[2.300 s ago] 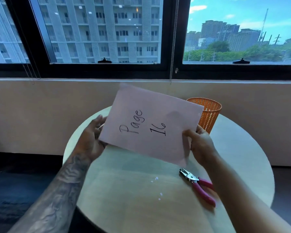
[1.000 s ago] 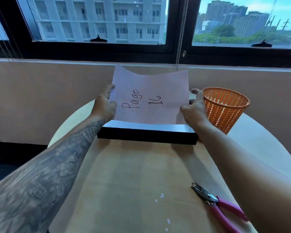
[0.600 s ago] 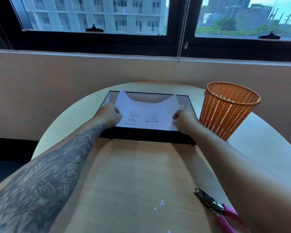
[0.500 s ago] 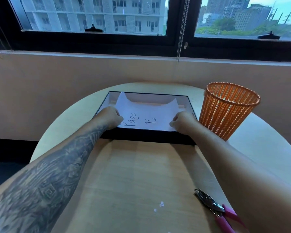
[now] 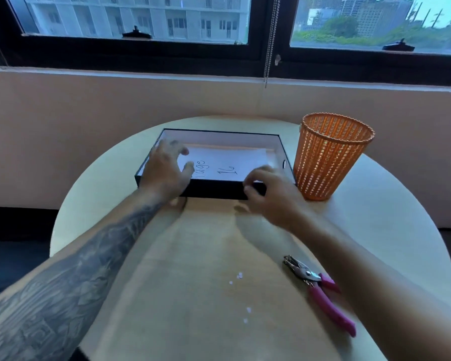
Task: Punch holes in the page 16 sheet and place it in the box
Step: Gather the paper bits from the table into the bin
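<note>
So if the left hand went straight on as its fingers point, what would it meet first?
The left hand would likely meet the black box at its far wall, beyond the page 16 sheet under it; its height is unclear, so it might brush the sheet first.

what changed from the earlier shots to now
The page 16 sheet went from held up in the air down into the box and lies flat. The left hand and right hand have let go. The orange basket and hole punch stayed put.
</note>
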Available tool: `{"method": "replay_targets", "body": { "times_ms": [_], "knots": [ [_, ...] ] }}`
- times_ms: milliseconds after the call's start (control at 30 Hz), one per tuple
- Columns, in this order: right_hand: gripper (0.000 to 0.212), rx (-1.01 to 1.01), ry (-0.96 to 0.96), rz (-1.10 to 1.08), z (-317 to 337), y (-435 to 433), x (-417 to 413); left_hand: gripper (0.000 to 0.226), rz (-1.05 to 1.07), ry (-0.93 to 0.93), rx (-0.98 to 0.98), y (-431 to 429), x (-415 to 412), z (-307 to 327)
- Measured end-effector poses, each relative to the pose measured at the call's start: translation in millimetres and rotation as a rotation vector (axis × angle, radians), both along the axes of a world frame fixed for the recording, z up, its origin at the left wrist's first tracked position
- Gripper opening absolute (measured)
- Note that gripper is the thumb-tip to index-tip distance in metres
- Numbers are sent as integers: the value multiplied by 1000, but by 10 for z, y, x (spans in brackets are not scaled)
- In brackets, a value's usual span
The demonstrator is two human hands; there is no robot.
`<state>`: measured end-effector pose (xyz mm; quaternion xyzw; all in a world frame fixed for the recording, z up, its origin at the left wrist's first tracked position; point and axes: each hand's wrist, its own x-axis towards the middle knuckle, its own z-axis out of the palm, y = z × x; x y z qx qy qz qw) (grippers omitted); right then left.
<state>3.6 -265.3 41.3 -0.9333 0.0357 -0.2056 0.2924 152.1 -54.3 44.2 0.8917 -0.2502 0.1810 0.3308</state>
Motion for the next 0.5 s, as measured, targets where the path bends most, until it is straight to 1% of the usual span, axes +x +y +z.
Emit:
{"method": "replay_targets", "body": {
  "times_ms": [67, 100, 200, 300, 367, 500],
  "knots": [
    [8, 51, 24, 78, -95, 178, -329, 24, -75, 30, -21, 55, -340, -77],
    [9, 45, 49, 92, -144, 257, -477, 24, -116, 61, -11, 85, -506, -139],
    [16, -16, 137, 98, -288, 423, -842, 27, -222, 155, 55, 180, -972, -368],
    [22, -89, 135, 136, -422, 505, -1099, 25, -235, 230, 27, 239, -1390, -538],
    [23, -131, 102, 150, -503, 542, -1214, 22, -251, 220, 10, 251, -1624, -617],
    [25, -155, 55, 156, -598, 638, -1383, 17, -293, 115, 86, 280, -1882, -739]
  ]
}}
